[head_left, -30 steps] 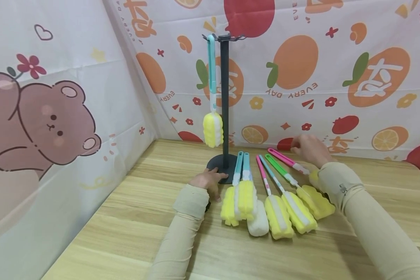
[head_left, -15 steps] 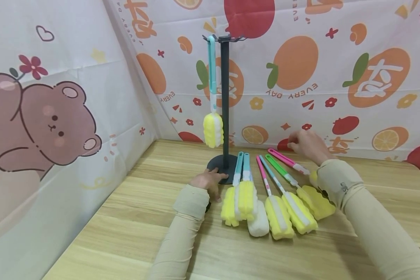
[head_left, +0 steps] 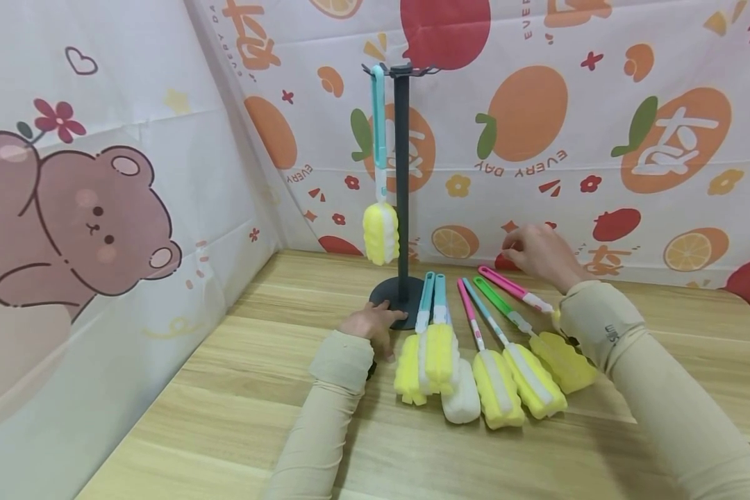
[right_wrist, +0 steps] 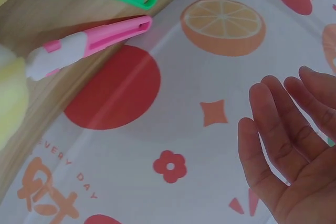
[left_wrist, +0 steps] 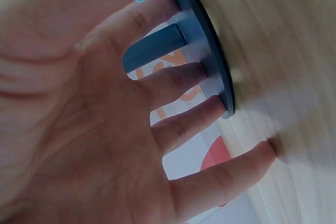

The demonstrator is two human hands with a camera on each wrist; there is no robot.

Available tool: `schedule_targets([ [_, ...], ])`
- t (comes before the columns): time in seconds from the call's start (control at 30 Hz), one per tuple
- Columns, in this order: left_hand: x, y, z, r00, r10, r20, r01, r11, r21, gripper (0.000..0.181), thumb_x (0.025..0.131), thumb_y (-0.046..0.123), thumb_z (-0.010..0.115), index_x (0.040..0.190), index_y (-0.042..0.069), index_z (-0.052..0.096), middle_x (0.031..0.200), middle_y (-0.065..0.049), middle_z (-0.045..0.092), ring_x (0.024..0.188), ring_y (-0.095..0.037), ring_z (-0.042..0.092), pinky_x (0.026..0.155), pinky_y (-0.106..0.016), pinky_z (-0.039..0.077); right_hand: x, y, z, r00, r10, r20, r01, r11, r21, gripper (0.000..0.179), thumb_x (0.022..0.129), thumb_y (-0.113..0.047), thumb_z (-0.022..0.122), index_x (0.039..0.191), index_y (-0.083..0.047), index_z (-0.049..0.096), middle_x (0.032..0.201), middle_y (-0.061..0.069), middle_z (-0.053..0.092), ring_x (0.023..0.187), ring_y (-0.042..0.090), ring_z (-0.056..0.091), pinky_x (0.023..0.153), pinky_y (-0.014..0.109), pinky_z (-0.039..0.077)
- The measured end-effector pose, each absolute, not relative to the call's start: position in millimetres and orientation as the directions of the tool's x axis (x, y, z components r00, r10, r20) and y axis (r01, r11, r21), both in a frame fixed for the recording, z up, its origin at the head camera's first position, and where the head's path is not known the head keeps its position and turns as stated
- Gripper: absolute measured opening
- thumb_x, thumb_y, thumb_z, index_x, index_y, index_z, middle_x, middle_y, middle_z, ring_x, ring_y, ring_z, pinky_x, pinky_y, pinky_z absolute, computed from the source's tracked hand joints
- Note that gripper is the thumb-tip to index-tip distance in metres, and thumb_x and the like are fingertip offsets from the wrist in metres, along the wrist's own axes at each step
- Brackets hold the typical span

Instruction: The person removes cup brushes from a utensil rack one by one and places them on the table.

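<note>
A black metal stand (head_left: 402, 180) with hooks at its top rises from a round base. My left hand (head_left: 367, 325) rests its spread fingertips on that base (left_wrist: 197, 51), one finger reaching the table beside it. From a hook hangs a sponge bottle brush (head_left: 381, 232) with a turquoise handle. My right hand (head_left: 545, 257) hovers, holding nothing, its fingers loosely bent (right_wrist: 294, 150) above the pink-handled bottle brush (head_left: 506, 282) at the back right. In the right wrist view that brush's pink handle (right_wrist: 118, 31) lies apart from the fingers. The green-handled brush (head_left: 501, 300) lies alongside.
More sponge brushes lie fanned on the wooden table (head_left: 237, 389): a teal-handled one (head_left: 409, 375), a turquoise one (head_left: 439, 354), a pink one (head_left: 498, 389) and a blue one (head_left: 534, 382). A white sponge head (head_left: 461, 396) sits among them. Printed cloth (head_left: 662, 208) hangs behind.
My right hand has shifted slightly left and upward over the pink-handled bottle brush. My left hand stays on the stand's base, and the brushes have not moved.
</note>
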State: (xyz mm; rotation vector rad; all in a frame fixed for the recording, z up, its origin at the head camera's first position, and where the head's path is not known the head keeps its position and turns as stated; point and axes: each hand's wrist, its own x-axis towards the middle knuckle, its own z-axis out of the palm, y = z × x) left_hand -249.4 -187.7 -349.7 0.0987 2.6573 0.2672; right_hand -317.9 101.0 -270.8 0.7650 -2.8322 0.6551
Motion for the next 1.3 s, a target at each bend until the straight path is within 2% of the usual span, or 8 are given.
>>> schedule_targets([
  [0.27, -250, -189, -350, -0.888, 0.118, -0.445, 0.029, 0.979, 0.2, 0.09, 0.081, 0.018, 0.088, 0.158, 0.027, 0.041, 0.167, -0.01, 0.02, 0.153, -0.035, 0.015, 0.11, -0.059, 0.035, -312, 91, -264, -0.851, -0.449, 0.274, -0.525, 0.748, -0.406, 0.017, 0.096, -0.002, 0.064, 0.106, 0.008, 0.073, 0.104, 0.024, 0.07, 0.094, 0.038, 0.063, 0.086, 0.054, 0.051],
  [0.57, -251, -189, -350, -0.886, 0.12, -0.449, 0.031, 0.979, 0.202, 0.09, 0.082, 0.018, 0.087, 0.158, 0.027, 0.04, 0.168, -0.01, 0.019, 0.153, -0.035, 0.014, 0.11, -0.059, 0.034, -307, 75, -254, -0.841, -0.449, 0.303, -0.54, 0.661, -0.52, 0.017, 0.098, -0.003, 0.064, 0.109, 0.006, 0.074, 0.104, 0.023, 0.072, 0.093, 0.035, 0.063, 0.086, 0.05, 0.052],
  [0.73, -250, -189, -351, -0.885, 0.117, -0.452, 0.026, 0.979, 0.202, 0.09, 0.082, 0.018, 0.087, 0.158, 0.027, 0.04, 0.168, -0.01, 0.019, 0.153, -0.034, 0.014, 0.111, -0.059, 0.033, -304, 65, -248, -0.843, -0.447, 0.298, -0.533, 0.626, -0.569, 0.017, 0.098, -0.004, 0.065, 0.109, 0.005, 0.075, 0.1, 0.02, 0.073, 0.085, 0.031, 0.063, 0.077, 0.041, 0.054],
  [1.1, -251, -189, -350, -0.886, 0.117, -0.448, 0.033, 0.981, 0.189, 0.09, 0.082, 0.019, 0.087, 0.158, 0.028, 0.04, 0.168, -0.009, 0.018, 0.153, -0.034, 0.014, 0.111, -0.058, 0.034, -302, 47, -236, -0.84, -0.429, 0.333, -0.541, 0.604, -0.586, 0.016, 0.098, -0.005, 0.066, 0.108, 0.004, 0.076, 0.096, 0.018, 0.073, 0.081, 0.031, 0.065, 0.073, 0.037, 0.053],
  [1.3, -250, -189, -351, -0.885, 0.108, -0.452, 0.024, 0.982, 0.186, 0.089, 0.083, 0.019, 0.087, 0.158, 0.029, 0.04, 0.168, -0.009, 0.019, 0.153, -0.033, 0.014, 0.111, -0.058, 0.034, -300, 37, -232, -0.827, -0.435, 0.356, -0.56, 0.581, -0.591, 0.015, 0.097, -0.005, 0.068, 0.106, 0.003, 0.076, 0.102, 0.017, 0.072, 0.087, 0.03, 0.063, 0.075, 0.038, 0.053],
])
